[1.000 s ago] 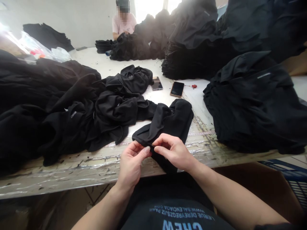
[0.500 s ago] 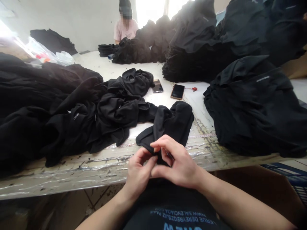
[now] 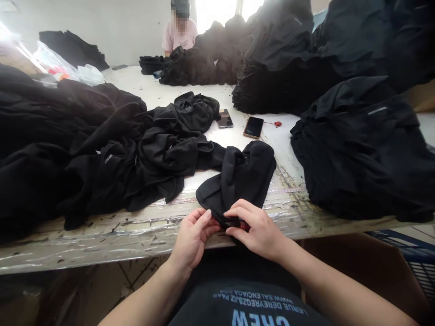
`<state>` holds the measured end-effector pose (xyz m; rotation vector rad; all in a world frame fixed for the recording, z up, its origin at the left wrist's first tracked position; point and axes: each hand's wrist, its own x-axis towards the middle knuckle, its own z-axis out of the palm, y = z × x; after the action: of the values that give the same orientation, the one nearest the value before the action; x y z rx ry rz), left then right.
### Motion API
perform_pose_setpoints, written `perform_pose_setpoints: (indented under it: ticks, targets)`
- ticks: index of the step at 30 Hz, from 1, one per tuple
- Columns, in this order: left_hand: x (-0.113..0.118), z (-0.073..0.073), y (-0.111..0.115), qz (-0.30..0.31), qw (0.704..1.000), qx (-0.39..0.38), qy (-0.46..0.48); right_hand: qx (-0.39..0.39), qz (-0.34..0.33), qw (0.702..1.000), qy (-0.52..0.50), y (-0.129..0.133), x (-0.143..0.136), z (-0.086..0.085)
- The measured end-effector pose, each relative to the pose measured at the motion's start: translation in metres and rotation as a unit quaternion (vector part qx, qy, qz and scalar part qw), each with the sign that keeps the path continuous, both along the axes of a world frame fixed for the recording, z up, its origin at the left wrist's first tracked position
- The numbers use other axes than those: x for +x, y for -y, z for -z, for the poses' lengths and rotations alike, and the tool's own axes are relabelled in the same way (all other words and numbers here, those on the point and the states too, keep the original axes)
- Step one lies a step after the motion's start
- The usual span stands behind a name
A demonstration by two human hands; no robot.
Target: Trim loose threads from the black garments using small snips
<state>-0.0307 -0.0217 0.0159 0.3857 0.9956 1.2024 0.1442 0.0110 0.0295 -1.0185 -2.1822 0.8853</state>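
A black garment [image 3: 243, 176] lies at the table's front edge, its near end between my hands. My left hand [image 3: 194, 235] is closed on the garment's edge, with thumb and fingertips together at its left side. My right hand [image 3: 256, 228] is curled around a small red object [image 3: 244, 225], mostly hidden in the palm, and its fingertips touch the garment. The garment's far side joins a crumpled heap of black clothing [image 3: 163, 154] to the left.
Folded black garments [image 3: 363, 154] are stacked at the right, with taller stacks [image 3: 275, 68] behind. Two phones [image 3: 253, 127] [image 3: 224, 119] and a red tag [image 3: 277, 123] lie mid-table. A person [image 3: 180, 34] in pink is at the far side.
My hands have moved slightly apart, the right one a little to the right. More of the garment's near edge shows, and the red object has come into view in my right hand.
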Motion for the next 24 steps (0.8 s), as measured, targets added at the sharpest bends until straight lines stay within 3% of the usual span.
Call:
perform_pose_setpoints:
  ticks: [6, 18, 24]
  targets:
    - [0.005, 0.003, 0.004, 0.007, 1.0, -0.002, 0.025, -0.126, 0.081, 0.989, 0.0, -0.008, 0.006, -0.009]
    - [0.017, 0.008, 0.006, 0.014, 1.0, 0.025, 0.0, -0.222, 0.071, 0.972, -0.021, -0.004, 0.001, -0.001]
    - [0.02, 0.004, 0.008, 0.034, 0.999, 0.019, 0.009, -0.227, 0.072, 0.97, -0.044, -0.003, 0.002, 0.001]
